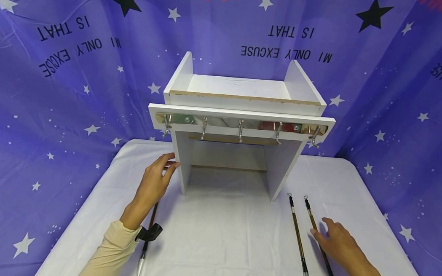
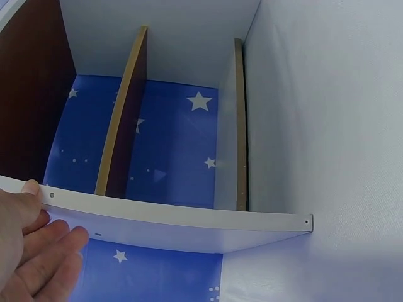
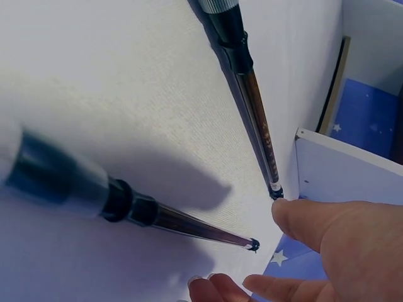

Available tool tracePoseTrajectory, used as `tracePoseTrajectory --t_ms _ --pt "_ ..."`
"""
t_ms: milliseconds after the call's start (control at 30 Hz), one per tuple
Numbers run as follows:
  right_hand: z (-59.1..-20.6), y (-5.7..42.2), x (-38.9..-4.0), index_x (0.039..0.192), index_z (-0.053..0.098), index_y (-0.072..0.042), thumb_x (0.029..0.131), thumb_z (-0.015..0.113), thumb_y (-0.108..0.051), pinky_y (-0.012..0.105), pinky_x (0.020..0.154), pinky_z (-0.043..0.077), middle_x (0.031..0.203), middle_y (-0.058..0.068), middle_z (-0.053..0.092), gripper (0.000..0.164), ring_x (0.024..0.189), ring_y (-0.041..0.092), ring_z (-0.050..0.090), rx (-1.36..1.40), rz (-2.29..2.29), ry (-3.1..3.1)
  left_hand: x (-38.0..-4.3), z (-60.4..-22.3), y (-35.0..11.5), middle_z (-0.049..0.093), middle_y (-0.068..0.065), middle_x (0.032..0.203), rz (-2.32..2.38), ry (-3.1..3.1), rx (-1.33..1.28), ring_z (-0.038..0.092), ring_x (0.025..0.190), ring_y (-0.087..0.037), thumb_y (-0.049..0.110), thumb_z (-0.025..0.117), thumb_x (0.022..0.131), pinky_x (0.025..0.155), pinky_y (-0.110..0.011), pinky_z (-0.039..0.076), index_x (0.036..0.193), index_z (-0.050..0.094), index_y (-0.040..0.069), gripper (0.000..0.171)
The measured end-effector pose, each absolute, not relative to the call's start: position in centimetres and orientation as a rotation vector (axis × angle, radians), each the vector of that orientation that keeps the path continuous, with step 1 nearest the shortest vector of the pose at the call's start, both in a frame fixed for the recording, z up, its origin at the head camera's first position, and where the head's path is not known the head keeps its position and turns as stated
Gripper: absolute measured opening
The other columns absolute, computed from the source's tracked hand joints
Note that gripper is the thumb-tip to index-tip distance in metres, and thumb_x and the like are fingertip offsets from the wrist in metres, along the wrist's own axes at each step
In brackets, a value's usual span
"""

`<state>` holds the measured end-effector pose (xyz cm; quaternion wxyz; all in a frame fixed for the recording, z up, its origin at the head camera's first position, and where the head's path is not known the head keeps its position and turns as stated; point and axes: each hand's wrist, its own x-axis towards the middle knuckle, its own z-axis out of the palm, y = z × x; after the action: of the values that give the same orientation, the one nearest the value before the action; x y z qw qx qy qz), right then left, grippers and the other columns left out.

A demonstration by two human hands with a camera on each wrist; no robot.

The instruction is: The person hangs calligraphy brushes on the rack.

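Observation:
A white shelf rack (image 1: 242,103) with a row of metal hooks (image 1: 241,130) stands at the middle of the table. My left hand (image 1: 154,180) is at the front edge of its left side panel (image 1: 181,169). In the left wrist view the thumb (image 2: 30,187) touches that edge, the other fingers loosely bent outside the panel. My right hand (image 1: 338,242) is over the outer of two slim rods (image 1: 316,228) with a wire loop at the tip, fingers apart and holding nothing. Its neighbour, the inner rod (image 1: 297,235), lies roughly parallel.
Another slim rod (image 1: 145,247) lies at the left, partly hidden by my left forearm and the black wrist mount (image 1: 149,232). A white cloth (image 1: 233,240) covers the table. Purple curtains (image 1: 220,32) with stars and lettering hang behind and at both sides.

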<state>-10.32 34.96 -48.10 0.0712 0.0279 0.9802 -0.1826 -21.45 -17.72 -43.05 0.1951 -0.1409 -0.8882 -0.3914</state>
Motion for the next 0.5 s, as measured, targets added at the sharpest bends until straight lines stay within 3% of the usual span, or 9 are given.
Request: tracePoseTrajectory --t_ms 133,367,500 --pt "-48.27 34.93 -10.23 0.141 0.045 0.019 0.103 0.068 -0.037 0.063 0.08 0.053 0.102 0.024 0.064 0.072 0.092 0.038 0.063 0.084 -0.557 2.937 -21.52 -43.25 -17.68 0.072 -0.019 0.127 -1.104 -2.475 -0.398 0.074 0.109 -0.038 0.018 0.062 0.109 0.093 -0.057 0.061 0.136 0.063 0.002 0.032" --pt "-48.64 34.97 -9.99 0.138 0.046 0.02 0.099 0.073 -0.033 0.062 0.08 0.054 0.108 0.032 0.063 0.071 0.094 0.04 0.063 0.06 -0.528 2.931 -21.6 -43.36 -17.53 0.073 -0.022 0.127 -1.157 -2.454 -0.391 0.074 0.111 -0.04 0.018 0.062 0.108 0.095 -0.057 0.061 0.137 0.063 -0.001 0.034" --pt "-48.9 35.04 -9.81 0.136 0.049 0.019 0.097 0.075 -0.029 0.057 0.075 0.055 0.1 0.023 0.062 0.068 0.088 0.033 0.061 0.045 -0.528 2.921 -21.55 -43.28 -17.42 0.073 -0.024 0.127 -1.194 -2.439 -0.407 0.073 0.113 -0.041 0.016 0.062 0.108 0.098 -0.056 0.06 0.139 0.062 -0.003 0.036"
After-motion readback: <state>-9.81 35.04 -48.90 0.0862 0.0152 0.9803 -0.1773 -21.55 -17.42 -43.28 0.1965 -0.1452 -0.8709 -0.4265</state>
